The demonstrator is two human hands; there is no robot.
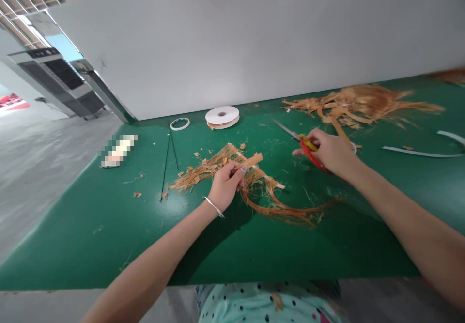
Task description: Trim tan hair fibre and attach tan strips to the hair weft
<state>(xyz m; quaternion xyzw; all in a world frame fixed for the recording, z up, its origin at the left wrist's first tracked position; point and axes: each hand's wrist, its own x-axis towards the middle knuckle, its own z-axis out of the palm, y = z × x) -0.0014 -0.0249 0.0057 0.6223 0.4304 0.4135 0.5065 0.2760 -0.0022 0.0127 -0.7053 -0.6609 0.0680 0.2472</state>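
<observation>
My left hand (225,187) is closed, with a short flat strip of tan ribbon (255,160) pinched between thumb and fingers. The strip's free end points up and right. Beneath and around this hand lie frayed tan fibres (196,174), and a curved fibre bundle (283,210) trails to the right. My right hand (334,154) grips scissors (288,131) with red and yellow handles, apart from the strip. Their tip points up and left, and the blades look close together. The fingers inside the handles are partly hidden.
A white ribbon spool (222,115) and a roll of tape (180,124) stand near the white panel (254,37). Thin dark wires (166,165) lie on the green table (109,245). At the back right is a tan fibre heap (359,102), with pale strips (417,153) nearby.
</observation>
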